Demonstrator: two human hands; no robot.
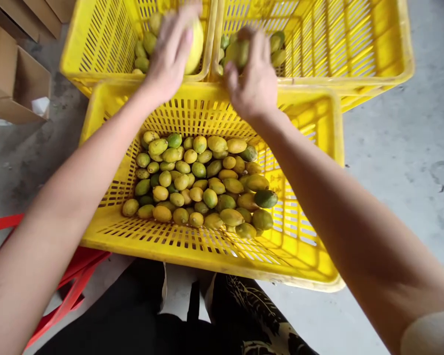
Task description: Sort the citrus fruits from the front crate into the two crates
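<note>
Two hands over the far crates: our left hand cups a yellow fruit over the left crate, fingers wrapped; right hand pinches a green fruit over the right crate, sorted by colour apparently.

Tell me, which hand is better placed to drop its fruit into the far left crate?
Probably the left hand: it holds a pale yellow fruit directly above the far left crate. The right hand, gripping a greenish fruit, hovers over the far right crate.

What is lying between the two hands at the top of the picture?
In the head view, the adjoining rims of the two far crates lie between the left hand and the right hand; each holds a fruit.
</note>
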